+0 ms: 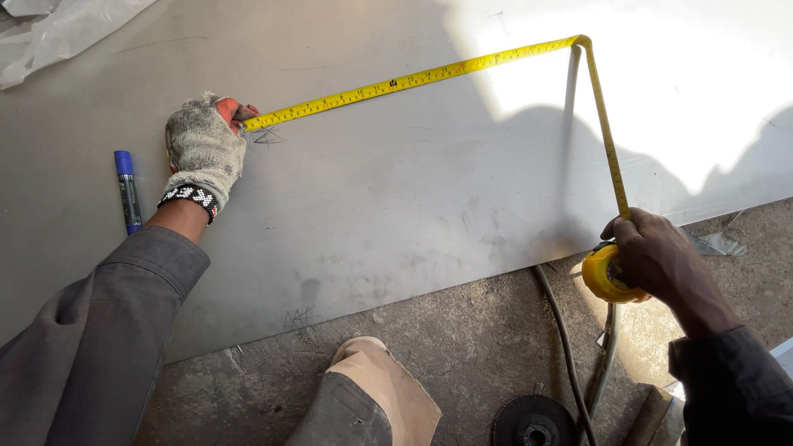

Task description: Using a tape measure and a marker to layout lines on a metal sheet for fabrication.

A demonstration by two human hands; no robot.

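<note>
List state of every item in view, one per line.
Tape measure: pulled out, blade bent at a sharp kink far right.
Tape case: gripped by bare right hand.
Left hand: gloved, pinning tape end to the sheet.
Metal sheet: flat on the floor, scribbled marks.
Marker: capped, lying on the sheet.
Grinding disc: lying loose on the floor.

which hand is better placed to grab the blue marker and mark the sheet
Left. The gloved left hand pins the tape end on the metal sheet, and the blue marker lies just beside it. The right hand holds the tape measure case, far across.
</note>
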